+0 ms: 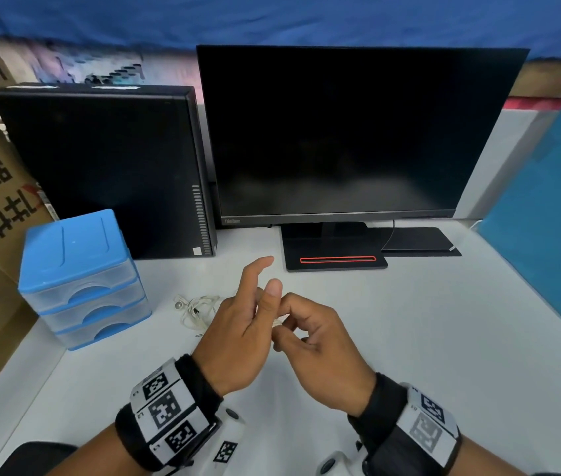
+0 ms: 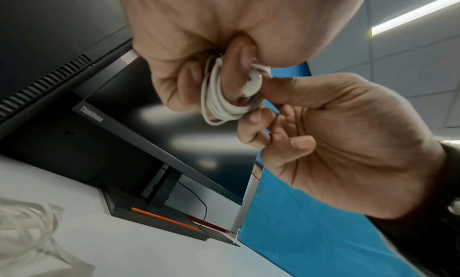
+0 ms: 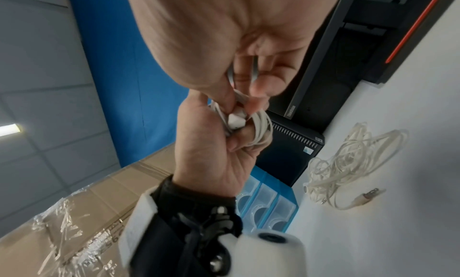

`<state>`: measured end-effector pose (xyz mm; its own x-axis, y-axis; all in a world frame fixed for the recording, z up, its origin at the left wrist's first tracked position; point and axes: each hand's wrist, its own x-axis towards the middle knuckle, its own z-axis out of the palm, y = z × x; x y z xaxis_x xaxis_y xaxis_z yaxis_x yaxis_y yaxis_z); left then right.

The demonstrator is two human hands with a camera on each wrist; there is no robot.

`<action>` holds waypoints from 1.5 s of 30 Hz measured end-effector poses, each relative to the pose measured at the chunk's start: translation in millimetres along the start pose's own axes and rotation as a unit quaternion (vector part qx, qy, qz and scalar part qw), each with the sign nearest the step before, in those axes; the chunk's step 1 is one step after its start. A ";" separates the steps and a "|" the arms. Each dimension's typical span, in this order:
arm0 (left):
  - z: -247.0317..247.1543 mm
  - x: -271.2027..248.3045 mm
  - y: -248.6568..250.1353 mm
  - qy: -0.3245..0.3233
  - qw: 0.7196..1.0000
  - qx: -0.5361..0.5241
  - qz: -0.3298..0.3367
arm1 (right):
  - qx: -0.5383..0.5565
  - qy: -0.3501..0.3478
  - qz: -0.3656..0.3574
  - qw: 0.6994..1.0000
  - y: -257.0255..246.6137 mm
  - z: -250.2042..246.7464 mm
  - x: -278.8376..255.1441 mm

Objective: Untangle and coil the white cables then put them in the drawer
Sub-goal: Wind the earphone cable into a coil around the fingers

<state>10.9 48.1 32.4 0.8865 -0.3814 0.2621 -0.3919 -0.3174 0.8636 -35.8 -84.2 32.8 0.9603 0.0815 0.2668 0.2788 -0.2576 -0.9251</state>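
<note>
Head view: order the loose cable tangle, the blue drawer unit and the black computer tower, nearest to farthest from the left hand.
From the left hand:
1. Loose cable tangle, on the table just left of it.
2. Blue drawer unit, farther left, at the table edge.
3. Black computer tower, behind the drawers, toward the back.

Open desk (image 1: pixel 409 338) right of hands, drawer unit (image 1: pixel 79 280) left, monitor (image 1: pixel 340 132) behind
</note>
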 end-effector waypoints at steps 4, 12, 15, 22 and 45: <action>-3.4 0.0 4.2 -0.015 1.000 -0.011 -0.005 | 0.029 -0.005 -0.013 0.999 1.1 3.0 0.6; -4.7 7.4 -8.0 0.059 0.998 -0.015 -0.006 | -0.001 0.017 -0.005 1.000 5.4 7.0 0.4; -0.3 8.4 -10.6 0.057 0.996 -0.054 -0.030 | 0.004 0.004 0.020 1.000 4.6 3.8 2.2; 7.9 10.7 -7.4 0.051 0.974 -0.184 -0.120 | 0.080 -0.065 0.109 0.989 1.1 -0.5 4.1; -6.5 19.2 -19.9 -0.095 0.849 -0.453 -0.255 | 0.264 0.042 0.225 0.937 5.6 -28.0 20.1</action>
<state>37.3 52.8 23.1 0.7940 -0.5562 -0.2453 0.4579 0.2818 0.8432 -14.8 -111.0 40.5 0.9833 -0.0029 -0.1818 -0.1744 0.2674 -0.9477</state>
